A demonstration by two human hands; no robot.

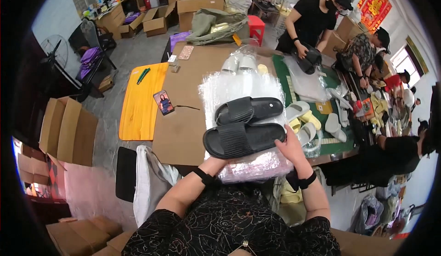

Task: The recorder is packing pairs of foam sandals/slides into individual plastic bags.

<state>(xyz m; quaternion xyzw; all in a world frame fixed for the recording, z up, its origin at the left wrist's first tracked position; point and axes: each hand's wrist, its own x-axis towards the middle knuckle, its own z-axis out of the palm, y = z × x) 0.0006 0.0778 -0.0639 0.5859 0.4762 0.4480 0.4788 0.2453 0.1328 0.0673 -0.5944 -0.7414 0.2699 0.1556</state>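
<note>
Holding a stack of clear plastic bags (248, 95) over the brown table (183, 118), I see two black slippers (245, 127) lying on top. My right hand (291, 148) grips the nearer slipper's end; my left hand (220, 164) is mostly hidden beneath, so I cannot tell its grip.

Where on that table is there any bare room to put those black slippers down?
The brown cardboard tabletop lies bare between the phone and the stack of clear bags holding the black slippers. The yellow board is bare below the green tool. The green mat on the right is crowded with pale slippers.
</note>
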